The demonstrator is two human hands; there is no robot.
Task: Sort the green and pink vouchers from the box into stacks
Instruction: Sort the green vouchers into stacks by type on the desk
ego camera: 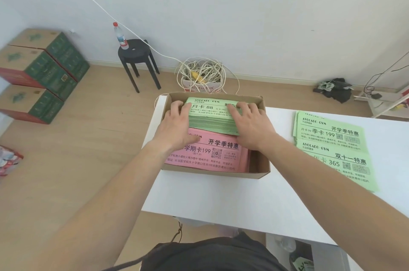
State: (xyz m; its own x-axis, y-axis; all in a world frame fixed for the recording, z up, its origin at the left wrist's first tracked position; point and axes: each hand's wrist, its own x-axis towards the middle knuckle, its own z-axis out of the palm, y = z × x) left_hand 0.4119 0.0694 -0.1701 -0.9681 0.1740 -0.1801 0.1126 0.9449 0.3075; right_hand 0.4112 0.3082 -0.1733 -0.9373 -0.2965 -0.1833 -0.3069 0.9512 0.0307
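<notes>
1. Head cam has both grips down inside the cardboard box point(259, 173), which is sitting on the white counter point(221, 199).
2. Left grip point(179, 124) has its fingers curled over the left end of the green voucher stack point(210, 120). Its thumb is down on the wrist side, touching the top pink sheet.
3. Right grip point(250, 124) is doing the same on the other end, fingers bent over the top of the stack. So from where I'm watching, the stack is held between the two grips.
4. That stack is pretty thick and fills the part of the box out toward the fingertips.
5. Pink vouchers point(221, 155) lie flat in the box just on the wrist side of both grips. The green stack's near edge overlaps them a bit.
6. Out past the right grip, well apart from it and outside the box, loose green vouchers point(332, 149) lie on the counter, slightly fanned.
7. Beyond the fingertips, down on the floor, I can see a tangle of white cable point(203, 71) and a black stool point(137, 55) with a water bottle point(120, 37) on it.
8. Way off on the left grip's side there are green cartons point(39, 75) on the floor.
</notes>
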